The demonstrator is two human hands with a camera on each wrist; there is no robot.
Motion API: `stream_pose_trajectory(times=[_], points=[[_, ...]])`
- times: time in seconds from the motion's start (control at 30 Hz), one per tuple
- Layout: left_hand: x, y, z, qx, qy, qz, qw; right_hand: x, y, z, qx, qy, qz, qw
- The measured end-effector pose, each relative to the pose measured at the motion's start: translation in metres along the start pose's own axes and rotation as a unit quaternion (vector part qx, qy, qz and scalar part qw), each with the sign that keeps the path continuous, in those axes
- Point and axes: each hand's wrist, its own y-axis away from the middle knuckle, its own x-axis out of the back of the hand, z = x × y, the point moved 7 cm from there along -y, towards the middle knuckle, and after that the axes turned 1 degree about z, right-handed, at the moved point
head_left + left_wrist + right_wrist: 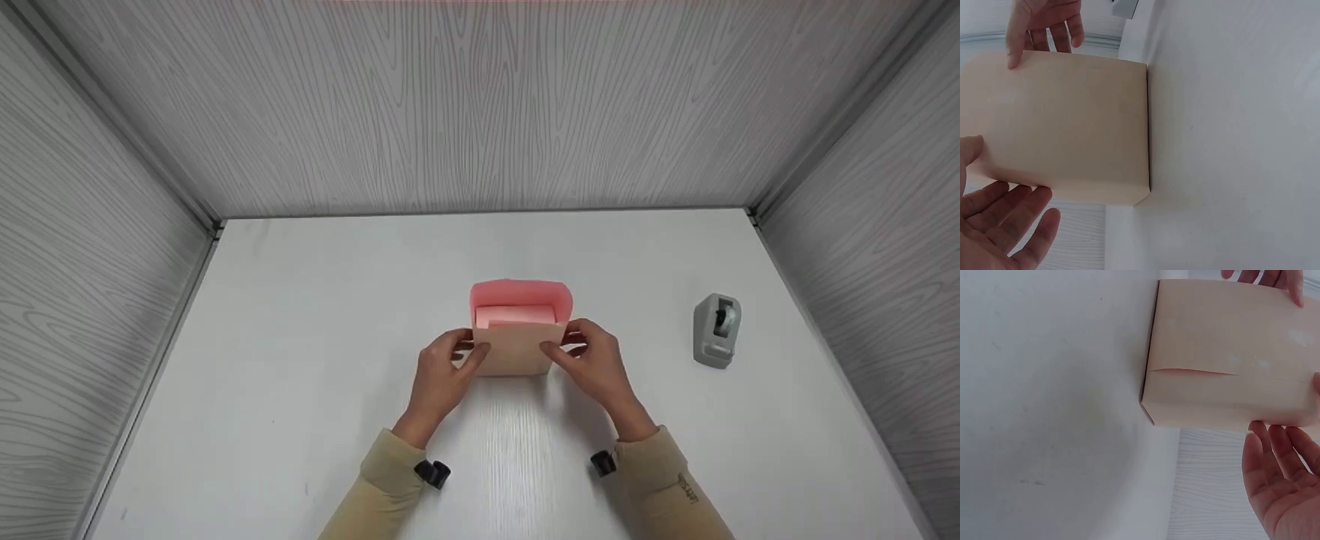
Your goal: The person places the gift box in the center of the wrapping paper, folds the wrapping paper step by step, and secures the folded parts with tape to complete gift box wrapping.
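Note:
A peach paper bag stands upright on the white table, its mouth open at the top. The inside is pink, and a light pink piece shows within the mouth. My left hand holds the bag's left side, thumb on the front face and fingers along the side. On the opposite side my right hand grips it in the same manner, near the upper edge. In the right wrist view, a slit-like loose seam runs along the bag's face close to one edge.
A grey tape dispenser with a roll in it stands on the table, to the right of the bag. Grey wood-grain panels enclose the table at the back and on both sides.

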Motion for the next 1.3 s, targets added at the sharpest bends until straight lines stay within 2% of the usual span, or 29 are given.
stream_pose_trajectory(times=[0.23, 0.4, 0.8, 1.3], points=[[0.001, 0.000, 0.002, -0.003, 0.012, 0.012, 0.9999, -0.001, 0.000, -0.002, 0.011, 0.010, 0.010, 1.000], [0.000, -0.002, 0.000, 0.018, 0.011, 0.019, 0.9996, -0.002, 0.000, -0.004, 0.010, 0.017, 0.021, 1.000], [0.000, -0.012, 0.001, 0.048, -0.036, 0.055, 0.9967, -0.005, 0.002, -0.010, -0.026, 0.046, 0.072, 0.996], [0.001, -0.018, 0.001, 0.064, -0.051, 0.050, 0.9954, -0.008, -0.004, -0.013, -0.060, 0.105, 0.110, 0.987]])
